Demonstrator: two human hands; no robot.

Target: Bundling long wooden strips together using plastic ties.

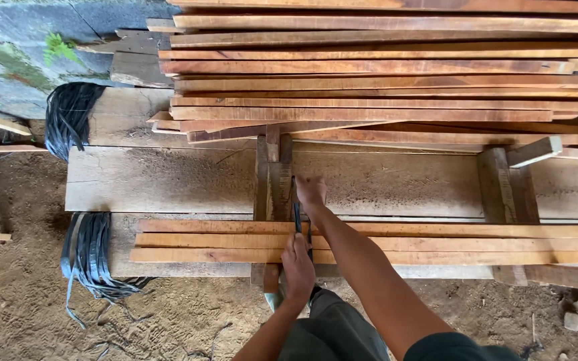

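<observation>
Three long reddish wooden slats [436, 242] lie side by side on a low plank bench [168, 180] in front of me. A black strap [297, 214] runs across the slats from front to back. My right hand [310, 190] is stretched over the slats and grips the strap's far part, just beyond them. My left hand [298, 266] is closed on the strap's near part at the front edge of the slats. Both forearms reach out from the bottom of the view.
A big stack of similar slats [382, 80] fills the back of the bench. Bundles of black strapping [68, 117] hang at the bench's left end, and another bundle of strapping [91, 257] trails onto the sandy ground [21, 281]. Wooden uprights [503, 187] stand at the right. Stone wall [15, 53] at back left.
</observation>
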